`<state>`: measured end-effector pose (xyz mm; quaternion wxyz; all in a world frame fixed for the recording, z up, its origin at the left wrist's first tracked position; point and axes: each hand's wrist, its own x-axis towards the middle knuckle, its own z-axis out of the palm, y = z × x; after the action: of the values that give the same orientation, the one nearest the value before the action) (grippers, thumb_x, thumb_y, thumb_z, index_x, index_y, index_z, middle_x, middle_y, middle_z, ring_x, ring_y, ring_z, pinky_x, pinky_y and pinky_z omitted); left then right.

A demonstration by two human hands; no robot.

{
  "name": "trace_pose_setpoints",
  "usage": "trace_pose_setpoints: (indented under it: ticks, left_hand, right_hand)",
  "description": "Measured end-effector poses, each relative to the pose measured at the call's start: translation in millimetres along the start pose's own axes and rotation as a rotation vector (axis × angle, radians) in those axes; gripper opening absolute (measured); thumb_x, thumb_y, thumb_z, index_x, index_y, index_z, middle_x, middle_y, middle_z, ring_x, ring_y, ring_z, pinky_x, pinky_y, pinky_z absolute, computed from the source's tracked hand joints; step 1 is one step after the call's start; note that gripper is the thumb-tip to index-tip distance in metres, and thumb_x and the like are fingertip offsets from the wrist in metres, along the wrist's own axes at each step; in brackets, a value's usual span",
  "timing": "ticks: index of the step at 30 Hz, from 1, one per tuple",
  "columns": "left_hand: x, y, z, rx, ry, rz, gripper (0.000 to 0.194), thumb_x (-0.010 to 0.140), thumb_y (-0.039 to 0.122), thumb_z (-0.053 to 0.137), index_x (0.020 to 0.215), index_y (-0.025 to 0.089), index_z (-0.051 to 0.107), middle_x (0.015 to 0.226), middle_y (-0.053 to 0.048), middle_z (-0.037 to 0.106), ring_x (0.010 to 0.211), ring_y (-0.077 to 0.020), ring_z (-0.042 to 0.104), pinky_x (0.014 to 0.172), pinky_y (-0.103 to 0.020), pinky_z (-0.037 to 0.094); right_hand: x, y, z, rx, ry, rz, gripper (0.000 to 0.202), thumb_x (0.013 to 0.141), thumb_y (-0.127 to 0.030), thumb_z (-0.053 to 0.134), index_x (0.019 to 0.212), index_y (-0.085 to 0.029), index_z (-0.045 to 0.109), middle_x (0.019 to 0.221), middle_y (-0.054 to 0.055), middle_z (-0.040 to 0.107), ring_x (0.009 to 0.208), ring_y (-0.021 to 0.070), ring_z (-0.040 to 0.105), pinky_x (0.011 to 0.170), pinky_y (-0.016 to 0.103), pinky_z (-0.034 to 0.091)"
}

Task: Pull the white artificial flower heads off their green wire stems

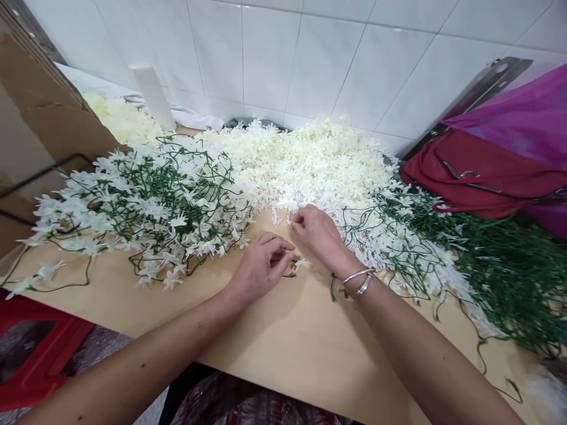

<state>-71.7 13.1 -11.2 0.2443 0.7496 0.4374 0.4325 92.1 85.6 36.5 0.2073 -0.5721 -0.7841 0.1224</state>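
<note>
Tan tabletop [283, 342] bearing heaped pale-yellow blossoms [319, 156], white stemmed flowers [177, 221] (both left and right) and green stems [514, 277]

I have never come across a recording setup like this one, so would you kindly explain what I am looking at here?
There is no robot here: a person is working with bare hands. The single picture comes from a camera worn on their head, looking forward and down. The left hand and the right hand, with silver bangles at its wrist, meet over a light wooden-looking table. On it lie white artificial flowers on green stems, a pale cream blossom heap and, at the right, a green stem pile. The right fingers are at a tiny white piece; a small white flower lies by the left fingertips. Whether either hand grips anything is too small to tell.
</note>
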Motion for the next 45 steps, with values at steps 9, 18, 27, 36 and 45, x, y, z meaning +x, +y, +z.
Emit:
trace_pose_setpoints:
  ticks: [9,18,27,36,45]
  left_hand:
    - [4.2,-1.8,0.4,-0.094,0.089,-0.080,0.016,0.097,0.023,0.060,0.108,0.017,0.069,0.097,-0.007,0.071,0.080,-0.0159,0.068,0.070,-0.027,0.056]
    - [71.3,-6.1,12.6,0.202,-0.071,0.121,0.020,0.093,0.013,0.059,0.107,0.019,0.073,0.110,-0.007,0.071,0.092,-0.0185,0.069,0.081,-0.031,0.056]
    - [86.7,-15.6,22.3,0.401,-0.184,0.110,0.018,0.097,0.017,0.057,0.092,0.020,0.074,0.101,-0.006,0.072,0.092,-0.0214,0.067,0.081,-0.031,0.050]
    - [63.2,10.1,12.4,-0.395,-0.092,-0.337,0.028,0.089,0.044,0.073,0.099,0.018,0.076,0.087,-0.002,0.073,0.074,-0.0135,0.059,0.069,-0.024,0.045]
    - [41.0,40.7,24.3,-0.687,-0.184,-0.344,0.023,0.087,0.041,0.080,0.094,0.019,0.076,0.088,-0.001,0.073,0.081,-0.0123,0.064,0.076,-0.023,0.050]
  right_hand:
    - [-65.8,44.4,-29.2,0.640,0.234,0.172,0.015,0.084,-0.032,0.072,0.084,-0.022,0.062,0.073,0.000,0.063,0.066,0.0161,0.057,0.064,0.030,0.045]
    - [-98.7,53.6,-5.9,0.729,0.435,0.222,0.016,0.090,-0.036,0.071,0.097,-0.021,0.072,0.088,0.004,0.070,0.080,0.0193,0.061,0.076,0.033,0.049]
    - [-108.2,49.4,-9.6,0.626,0.326,0.090,0.008,0.096,-0.025,0.062,0.093,-0.022,0.069,0.090,0.004,0.072,0.083,0.0194,0.065,0.077,0.032,0.050]
    - [-112.0,39.4,-8.8,0.696,0.375,0.028,0.011,0.093,-0.018,0.065,0.089,-0.023,0.074,0.090,0.002,0.072,0.083,0.0173,0.064,0.077,0.031,0.049]
    - [-113.2,29.2,-7.4,0.821,0.451,0.101,0.005,0.091,-0.020,0.069,0.088,-0.023,0.072,0.082,0.000,0.067,0.077,0.0158,0.059,0.075,0.031,0.047]
